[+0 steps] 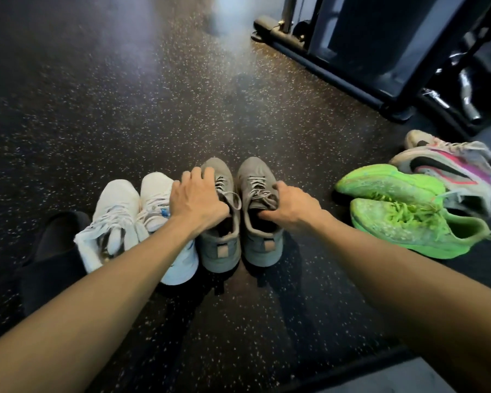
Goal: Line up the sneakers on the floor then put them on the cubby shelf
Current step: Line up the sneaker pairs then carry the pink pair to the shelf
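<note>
Two grey sneakers stand side by side on the speckled floor, toes pointing away from me. My left hand (197,198) lies over the laces of the left grey sneaker (220,239), fingers curled on it. My right hand (288,207) grips the right grey sneaker (262,242) at its collar, fingers inside the opening. Left of them a pair of white sneakers (119,214) stands upright, partly hidden by my left forearm. To the right lie two neon green sneakers (403,211), one on its side, and a white sneaker with pink and black marks (451,168).
A dark gym machine frame (360,52) with metal bars stands at the back right, close behind the white and pink sneaker. My knee in black cloth (54,251) is at the left. Dark speckled rubber floor (111,109) stretches ahead. No cubby shelf is in view.
</note>
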